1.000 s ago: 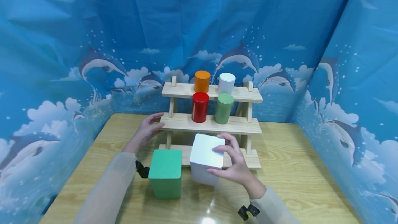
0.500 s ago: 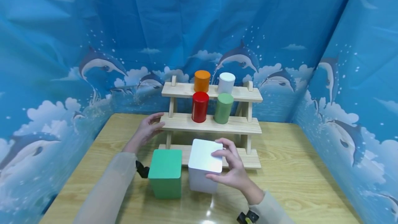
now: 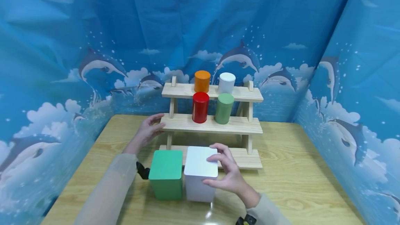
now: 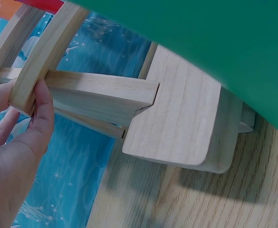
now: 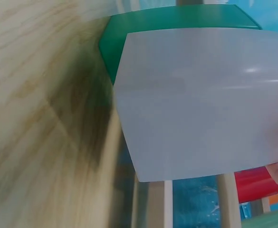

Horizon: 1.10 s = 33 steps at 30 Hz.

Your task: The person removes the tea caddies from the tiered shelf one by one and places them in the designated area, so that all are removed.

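Note:
My right hand (image 3: 229, 173) grips a white square box (image 3: 200, 162) by its upper right side, thumb on the near side and fingers at the far edge. Just left of it, a green box (image 3: 166, 165) of similar size stands on the table. At the left end of a three-tier wooden shelf (image 3: 184, 123), my left hand (image 3: 147, 131) pinches the end of the middle board. The left wrist view shows that hand's thumb and fingers (image 4: 43, 107) around the board end (image 4: 24, 95). In the right wrist view the white box (image 5: 196, 104) overlaps the green box (image 5: 177, 20).
On the top tier stand an orange canister (image 3: 202, 82) and a white canister (image 3: 226, 83). A red canister (image 3: 200, 107) and a green canister (image 3: 224, 109) stand on the middle tier. Blue dolphin-print curtains (image 3: 200, 20) enclose the wooden table (image 3: 287, 169) at back and sides.
My right hand has brought the white box toward me and slightly left, from close against the lower shelf to beside the green box. The left hand stays at the shelf's end.

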{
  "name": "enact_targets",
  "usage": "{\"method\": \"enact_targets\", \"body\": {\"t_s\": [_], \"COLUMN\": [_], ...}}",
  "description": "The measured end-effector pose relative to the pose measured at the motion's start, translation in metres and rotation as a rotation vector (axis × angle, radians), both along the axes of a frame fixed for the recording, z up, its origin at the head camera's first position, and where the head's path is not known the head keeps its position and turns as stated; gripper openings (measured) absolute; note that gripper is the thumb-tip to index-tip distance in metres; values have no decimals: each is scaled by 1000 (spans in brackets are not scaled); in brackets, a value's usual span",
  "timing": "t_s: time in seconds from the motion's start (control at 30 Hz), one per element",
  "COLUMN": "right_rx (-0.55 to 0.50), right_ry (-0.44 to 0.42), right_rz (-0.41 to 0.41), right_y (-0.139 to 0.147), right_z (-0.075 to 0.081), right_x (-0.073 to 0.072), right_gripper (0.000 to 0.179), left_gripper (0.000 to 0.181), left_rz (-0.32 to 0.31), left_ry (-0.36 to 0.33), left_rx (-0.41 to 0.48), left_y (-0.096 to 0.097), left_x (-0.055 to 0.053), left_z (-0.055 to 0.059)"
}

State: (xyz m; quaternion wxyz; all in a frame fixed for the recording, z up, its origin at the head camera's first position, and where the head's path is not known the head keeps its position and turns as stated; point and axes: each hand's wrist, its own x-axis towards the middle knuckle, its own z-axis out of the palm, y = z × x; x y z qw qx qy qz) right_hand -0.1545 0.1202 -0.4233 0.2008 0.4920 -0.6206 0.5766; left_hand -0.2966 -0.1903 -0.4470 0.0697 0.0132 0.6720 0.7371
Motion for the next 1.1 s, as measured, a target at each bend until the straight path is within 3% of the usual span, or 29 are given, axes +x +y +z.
{"method": "enact_targets", "body": {"t_s": [0.5,0.8,1.1], "right_rx": [51,91,198], "right_ry": [38,-27,-16], "right_rz": [-22,0,-122], "right_y": [-6,-3,1], "right_z": [-17,-17,-13], "right_x": [-7,-6,-3], "right_gripper": [49,51,55], "left_gripper": [60,60,58], "left_rz": [-17,-19,-18], "left_ry": [-7,-4,3], "left_rx": [-30,-30,-27], "left_y": [0,-1,-1], "left_x": [0,0,0], "left_z": [-2,-2,1]}}
